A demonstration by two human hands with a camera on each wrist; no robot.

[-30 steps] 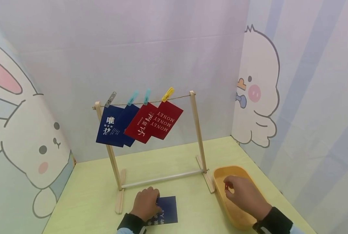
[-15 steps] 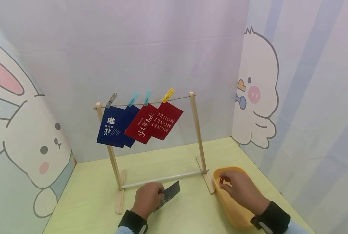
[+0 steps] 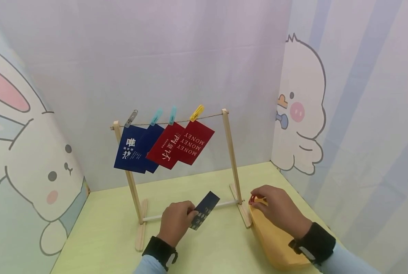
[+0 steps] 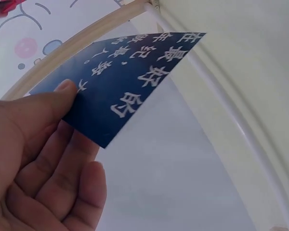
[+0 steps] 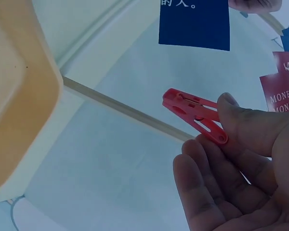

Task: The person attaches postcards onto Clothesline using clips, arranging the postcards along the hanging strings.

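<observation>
My left hand point(image 3: 177, 222) pinches a dark blue card point(image 3: 206, 209) with white lettering by one edge, thumb on the printed side; the card point(image 4: 130, 72) tilts upward above the table. Between thumb and fingers my right hand point(image 3: 278, 208) pinches a red clothespin point(image 5: 195, 113) by its tail end, close to the near left rim of the yellow tray point(image 3: 276, 243). On the string of the wooden rack point(image 3: 232, 160) hang two blue cards point(image 3: 130, 150) and two red cards point(image 3: 194, 142), held by a grey clothespin point(image 3: 131, 118), two light blue clothespins point(image 3: 172, 115) and a yellow clothespin point(image 3: 197, 113).
A white rod point(image 3: 226, 204) joins the rack's feet low over the pale green table point(image 3: 97, 228). Behind and at both sides stand cloth walls point(image 3: 156, 49) with a cartoon rabbit point(image 3: 36, 163) and a duck-like figure point(image 3: 301, 106).
My left hand has picked the blue card up off the table and raised it toward the rack. The right hand has moved up and left from over the tray, carrying the red clothespin.
</observation>
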